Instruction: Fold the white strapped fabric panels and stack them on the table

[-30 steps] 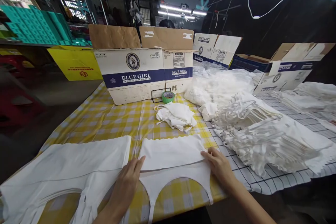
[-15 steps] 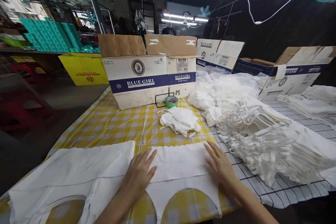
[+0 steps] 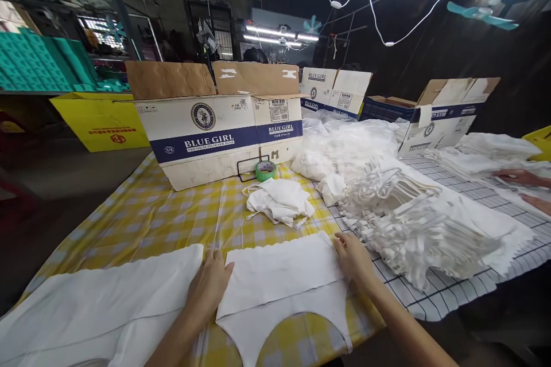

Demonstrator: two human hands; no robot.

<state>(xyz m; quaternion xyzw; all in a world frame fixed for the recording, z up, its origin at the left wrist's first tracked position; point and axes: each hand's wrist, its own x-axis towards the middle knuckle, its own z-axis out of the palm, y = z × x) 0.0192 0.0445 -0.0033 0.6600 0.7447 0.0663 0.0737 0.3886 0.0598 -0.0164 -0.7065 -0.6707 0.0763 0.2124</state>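
Note:
A white camisole top (image 3: 279, 275) with a scalloped hem lies flat in front of me, its curved neckline toward me. My left hand (image 3: 210, 281) is at its left edge, thumb over the fabric and apart from the fingers, which rest on the cloth. At the upper right corner, my right hand (image 3: 355, 258) has its bent fingers closed on the edge. More white garment pieces (image 3: 112, 298) are spread to the left, partly beneath my left forearm. Beyond the top sits a small crumpled heap of white strappy garments (image 3: 279, 202).
A yellow checked cloth (image 3: 172, 218) covers the table. Green tape (image 3: 266, 170) stands before a beer carton (image 3: 215, 137). On the right are stacked white garments (image 3: 430, 229), plastic-wrapped goods (image 3: 348, 143) and another carton (image 3: 443, 120). Another person's hands (image 3: 525, 178) touch fabric at far right.
My view has turned right. My left hand has moved off the top's surface to its left edge, and my right fingers have drawn together at the corner. Another person's hands have appeared.

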